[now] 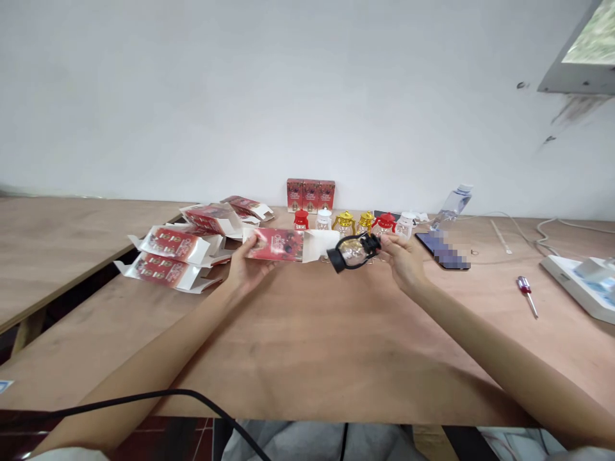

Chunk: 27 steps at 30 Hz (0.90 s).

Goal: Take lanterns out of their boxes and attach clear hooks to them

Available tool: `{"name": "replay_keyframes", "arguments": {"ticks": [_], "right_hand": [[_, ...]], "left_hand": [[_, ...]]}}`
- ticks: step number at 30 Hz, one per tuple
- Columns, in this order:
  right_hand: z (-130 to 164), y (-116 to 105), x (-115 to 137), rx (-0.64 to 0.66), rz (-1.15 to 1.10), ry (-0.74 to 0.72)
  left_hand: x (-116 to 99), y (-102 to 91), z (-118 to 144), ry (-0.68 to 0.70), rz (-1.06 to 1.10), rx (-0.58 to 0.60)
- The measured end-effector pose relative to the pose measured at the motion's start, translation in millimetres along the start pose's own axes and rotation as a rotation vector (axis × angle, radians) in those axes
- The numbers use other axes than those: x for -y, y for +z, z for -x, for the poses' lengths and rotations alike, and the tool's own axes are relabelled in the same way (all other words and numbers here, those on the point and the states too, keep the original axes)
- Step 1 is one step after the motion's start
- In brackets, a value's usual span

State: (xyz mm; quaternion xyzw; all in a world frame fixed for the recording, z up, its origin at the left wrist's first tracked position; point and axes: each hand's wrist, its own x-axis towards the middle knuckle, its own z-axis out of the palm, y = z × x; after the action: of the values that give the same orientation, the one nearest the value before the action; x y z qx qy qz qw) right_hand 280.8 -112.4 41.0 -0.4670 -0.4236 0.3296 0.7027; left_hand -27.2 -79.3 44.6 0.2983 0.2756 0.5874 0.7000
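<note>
My left hand (250, 266) grips a red printed carton (277, 245) held level above the table, its white end flaps open toward the right. In my right hand (402, 259) is a small black lantern (354, 251), tilted on its side, its cap between thumb and fingers and its base pointing left. The lantern's base is close to the carton's open flaps. Behind them stands a row of small lanterns: a red one (301, 219), a white one (323, 219), a gold one (346, 223) and several more, partly hidden by my right hand and the black lantern.
Opened red cartons (175, 246) lie piled at the left. Three closed red boxes (310, 195) stand against the wall. To the right are a phone (442, 250), a tilted clear bottle (451, 208), a screwdriver (527, 296) and a white power strip (583, 285). A black cable (187, 392) crosses the near edge.
</note>
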Motion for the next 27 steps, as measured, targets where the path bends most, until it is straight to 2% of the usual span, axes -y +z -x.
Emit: {"name": "replay_keyframes", "arguments": {"ticks": [2, 5, 7, 11, 15, 17, 19, 23, 27], "right_hand": [[-6, -3, 19, 0.028, 0.152, -0.129], [-5, -5, 43, 0.182, 0.529, -0.392], [0, -3, 53, 0.258, 0.700, -0.504], [8, -1, 56, 0.310, 0.810, -0.574], [7, -5, 52, 0.359, 0.967, -0.579], [7, -7, 55, 0.379, 1.081, -0.614], [11, -4, 62, 0.362, 1.129, -0.684], [33, 14, 83, 0.316, 0.989, -0.861], [61, 40, 100, 0.453, 0.835, -0.929]], "left_hand": [[-4, -0.9, -1, 0.027, 0.033, 0.031], [-7, 0.4, 1, 0.036, -0.009, 0.072], [-7, 1.2, 4, -0.001, -0.083, 0.100], [1, -2.0, 11, -0.089, -0.147, 0.106], [7, -0.1, 11, -0.030, -0.204, 0.089], [4, 8.3, 13, 0.063, -0.273, 0.143], [-3, 20.3, 19, 0.213, -0.349, 0.186], [-12, 41.0, 40, 0.513, -0.631, 0.172], [-6, 46.1, 56, 0.736, -0.849, 0.180]]}}
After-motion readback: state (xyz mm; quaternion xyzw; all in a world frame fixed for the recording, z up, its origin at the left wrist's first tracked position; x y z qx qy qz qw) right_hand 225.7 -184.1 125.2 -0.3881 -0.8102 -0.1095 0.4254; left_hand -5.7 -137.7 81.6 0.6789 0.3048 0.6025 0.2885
